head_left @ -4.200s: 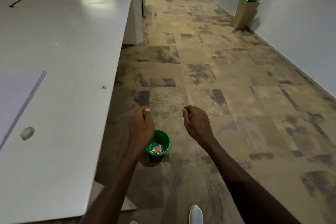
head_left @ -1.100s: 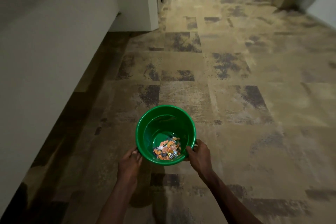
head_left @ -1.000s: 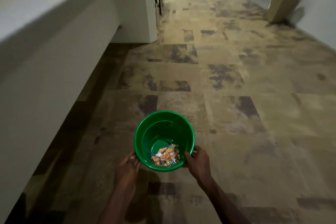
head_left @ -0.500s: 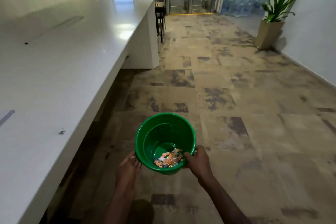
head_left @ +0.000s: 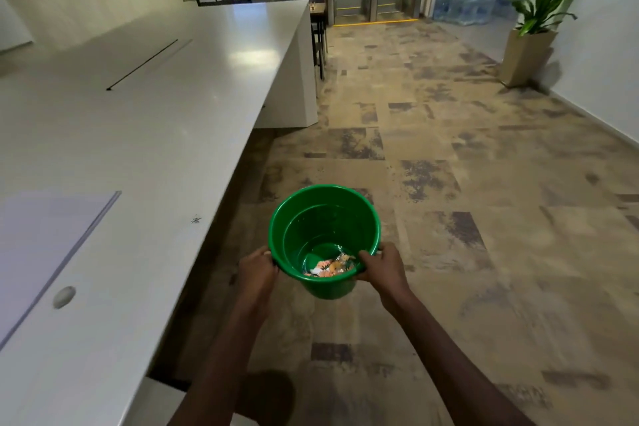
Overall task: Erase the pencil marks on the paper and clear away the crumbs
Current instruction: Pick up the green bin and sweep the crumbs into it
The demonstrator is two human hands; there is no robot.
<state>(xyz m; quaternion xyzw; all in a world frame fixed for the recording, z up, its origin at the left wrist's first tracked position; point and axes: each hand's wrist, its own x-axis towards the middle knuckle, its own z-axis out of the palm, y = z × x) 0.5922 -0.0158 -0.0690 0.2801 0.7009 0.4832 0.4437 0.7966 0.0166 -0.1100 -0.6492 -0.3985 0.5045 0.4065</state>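
You are holding the green plastic bucket over the carpeted floor, just beside the long white table. Your left hand is curling its fingers around the rim on one side, and your right hand is gripping the opposite rim, thumb hooking inside. It looks light and fairly stiff, with smooth, possibly slippery walls, so gripping at the rolled rim is probably serving you best. It is glossy, round and deep, carrying a small heap of orange and white scraps. The paper is lying on the table, an oval grey eraser just beside it.
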